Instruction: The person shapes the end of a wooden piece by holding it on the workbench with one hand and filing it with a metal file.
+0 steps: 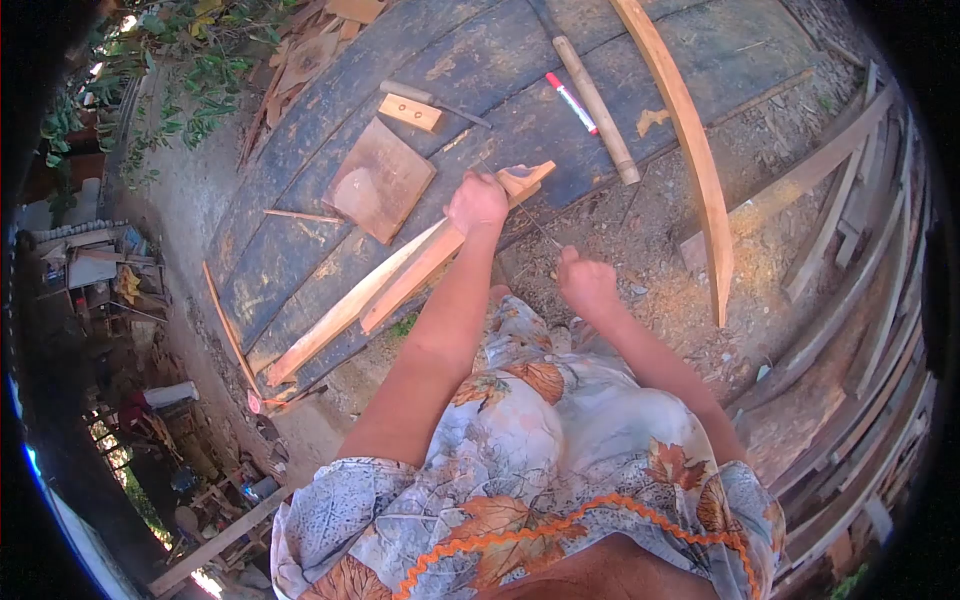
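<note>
My left hand (pixel 477 205) is closed over a long wooden piece (pixel 415 275) near its upper right end, pressing it on a dark plank surface. Alongside it lies a second, paler wooden strip (pixel 340 315), slanting down to the left. To the right, my right hand (pixel 588 285) is wrapped round the end of a thin metal tool (pixel 545 234). The tool's slim shaft runs up left, across the wood beside my left hand. Its exact kind is too small to make out, and my fist hides the handle.
On the dark planks (pixel 450 55) lie a square board (pixel 385 190), a small wooden block (pixel 410 112), a slim handled tool (pixel 407 93), a red-and-white marker (pixel 572 103) and a round stick (pixel 597 110). A curved wooden strip (pixel 690 150) stands right; stacked timbers (pixel 850 310) lie beyond.
</note>
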